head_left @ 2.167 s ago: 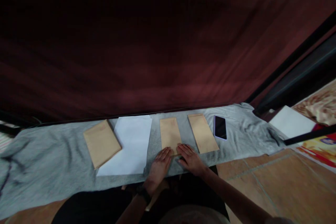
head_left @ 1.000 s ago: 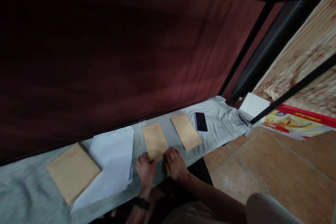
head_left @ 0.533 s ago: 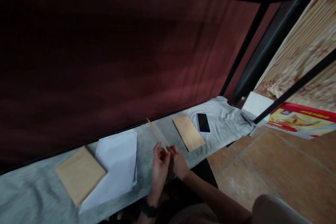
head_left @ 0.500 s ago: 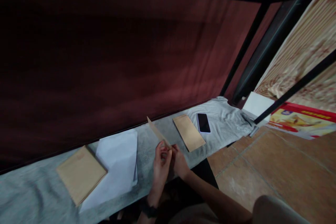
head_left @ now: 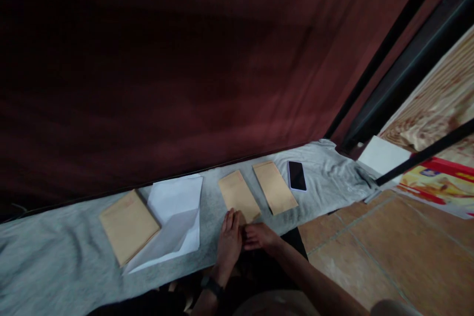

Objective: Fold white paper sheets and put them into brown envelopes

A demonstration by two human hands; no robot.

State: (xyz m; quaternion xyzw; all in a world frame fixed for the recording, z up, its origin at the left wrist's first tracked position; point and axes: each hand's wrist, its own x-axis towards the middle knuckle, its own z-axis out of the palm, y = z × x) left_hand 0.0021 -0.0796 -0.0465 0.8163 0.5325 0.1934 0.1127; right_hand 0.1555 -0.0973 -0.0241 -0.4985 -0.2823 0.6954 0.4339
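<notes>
A brown paper envelope (head_left: pixel 239 192) lies flat on the grey cloth (head_left: pixel 213 237) in front of me. My left hand (head_left: pixel 230 237), a dark watch on its wrist, rests with fingers stretched over the envelope's near left edge. My right hand (head_left: pixel 259 236) has its fingers bent at the envelope's near end, where they seem to pinch the edge; the fingertips are partly hidden. A second brown envelope (head_left: pixel 276 187) lies just to the right. Further left are white paper sheets (head_left: pixel 177 192), the top one curled over, partly under a stack of brown envelopes (head_left: pixel 129 229).
A phone (head_left: pixel 296 176) lies right of the envelopes. Behind the cloth rises a dark red panel (head_left: pixel 222 84). Black metal bars (head_left: pixel 370 74), a white box (head_left: pixel 383 158) and a red and yellow carton (head_left: pixel 440 182) stand at the right, above the tiled floor (head_left: pixel 363 247).
The envelope that stood tilted up in both hands now lies flat on the cloth. My left hand has flattened onto it. The top white sheet has curled over. The view has shifted slightly.
</notes>
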